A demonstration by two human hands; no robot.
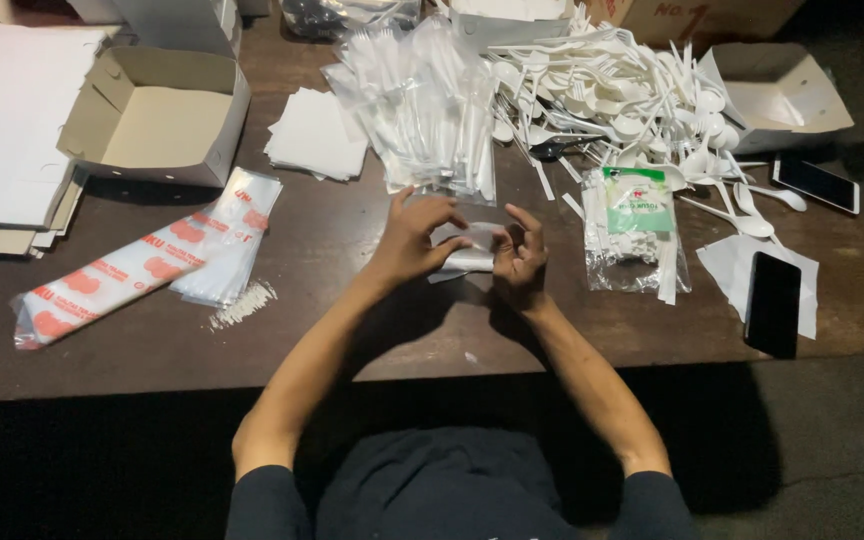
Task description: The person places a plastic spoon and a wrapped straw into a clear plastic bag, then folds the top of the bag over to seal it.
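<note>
Nearby, wrapped cutlery pile [432,110], loose spoons [632,100], phone [772,303]

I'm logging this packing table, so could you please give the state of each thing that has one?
Left hand: gripping the clear sleeve.
Right hand: pinching the clear sleeve.
Clear sleeve: held just above the table.
Cardboard box: open, empty.
Black phone: screen dark.
Second phone: screen dark.
White spoons: heaped loose.
</note>
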